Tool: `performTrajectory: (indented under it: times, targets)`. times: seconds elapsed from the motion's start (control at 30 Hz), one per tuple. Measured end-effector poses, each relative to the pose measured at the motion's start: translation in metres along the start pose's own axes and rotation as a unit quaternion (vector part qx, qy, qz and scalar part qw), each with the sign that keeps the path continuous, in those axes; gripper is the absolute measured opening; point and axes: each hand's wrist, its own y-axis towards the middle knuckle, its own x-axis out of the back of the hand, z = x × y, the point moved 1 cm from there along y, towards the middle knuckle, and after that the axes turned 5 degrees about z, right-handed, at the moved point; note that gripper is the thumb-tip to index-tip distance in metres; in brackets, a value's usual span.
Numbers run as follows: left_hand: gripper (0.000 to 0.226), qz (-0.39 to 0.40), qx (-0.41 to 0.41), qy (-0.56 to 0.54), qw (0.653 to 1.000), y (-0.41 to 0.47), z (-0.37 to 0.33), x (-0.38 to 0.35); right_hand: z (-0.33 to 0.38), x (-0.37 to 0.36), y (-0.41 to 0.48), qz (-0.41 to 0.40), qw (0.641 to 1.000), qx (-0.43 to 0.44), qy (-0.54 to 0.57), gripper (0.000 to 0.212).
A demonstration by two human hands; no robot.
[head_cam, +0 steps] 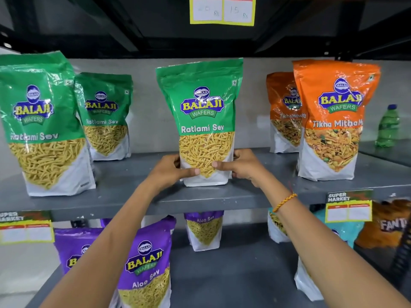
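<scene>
A green Ratlami Sev pouch (201, 107) stands upright in the middle of the grey shelf (138, 181). My left hand (171, 170) grips its lower left side, thumb across the front. My right hand (241, 166) grips the lower right side the same way, and its wrist wears an orange thread band. Both thumbs press on the pouch's clear window near its base.
Two more green Ratlami Sev pouches (42, 121) (105, 114) stand at the left, two orange Tikha Mitha pouches (333, 116) (283, 110) at the right, with a green bottle (388, 127) beyond. Purple Aloo Sev pouches (145, 263) fill the shelf below. Price tags (222, 10) hang from the shelf edges.
</scene>
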Motion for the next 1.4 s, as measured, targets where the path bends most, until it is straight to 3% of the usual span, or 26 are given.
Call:
performTrajectory:
  times: [0.53,0.63,0.7,0.77,0.83,0.87,0.93,1.0,1.07,1.13,1.23,1.3,1.4]
  targets:
    - [0.047,-0.017,-0.008,0.042,0.999,-0.011,0.000,-0.003,-0.010,-0.001,-0.002,-0.017,0.999,-0.002,-0.029,0.035]
    - [0.057,-0.009,-0.005,0.040,0.999,-0.017,-0.002,-0.003,-0.012,0.000,-0.005,-0.016,0.998,-0.026,-0.054,0.065]
    - [0.082,-0.053,-0.012,0.058,0.997,-0.024,-0.005,-0.001,-0.007,0.000,-0.014,-0.086,0.992,-0.020,-0.090,0.088]
    - [0.084,-0.140,-0.049,0.075,0.986,-0.039,-0.011,0.004,0.004,-0.001,-0.031,-0.194,0.975,0.071,-0.079,0.078]
    - [0.060,-0.201,-0.103,0.063,0.972,-0.063,-0.017,0.009,0.021,-0.009,-0.054,-0.225,0.958,0.178,-0.028,0.045]
    - [0.050,-0.196,-0.120,0.046,0.972,-0.078,-0.019,0.011,0.026,-0.016,-0.065,-0.195,0.959,0.207,0.006,0.027]
    - [0.035,-0.126,-0.109,0.045,0.985,-0.106,-0.015,0.013,0.031,-0.036,-0.087,-0.056,0.972,0.216,0.067,0.005]
    - [0.034,-0.023,-0.034,0.106,0.994,-0.129,0.010,0.016,0.021,-0.065,-0.101,0.110,0.977,0.167,0.066,0.008]
    - [0.033,0.058,0.061,0.198,0.977,-0.149,0.051,0.016,-0.013,-0.097,-0.101,0.218,0.970,0.104,-0.021,0.005]
    - [0.018,0.074,0.154,0.215,0.962,-0.169,0.105,0.014,-0.066,-0.128,-0.093,0.261,0.960,0.028,-0.097,0.018]
    - [0.026,0.012,0.288,0.151,0.946,-0.201,0.189,0.002,-0.154,-0.165,-0.077,0.275,0.949,-0.092,-0.121,0.020]
    - [0.036,-0.034,0.340,0.090,0.936,-0.219,0.232,-0.013,-0.199,-0.185,-0.067,0.246,0.948,-0.161,-0.120,0.045]
    - [0.062,-0.080,0.351,0.046,0.932,-0.229,0.264,-0.042,-0.239,-0.211,-0.054,0.218,0.946,-0.210,-0.113,0.088]
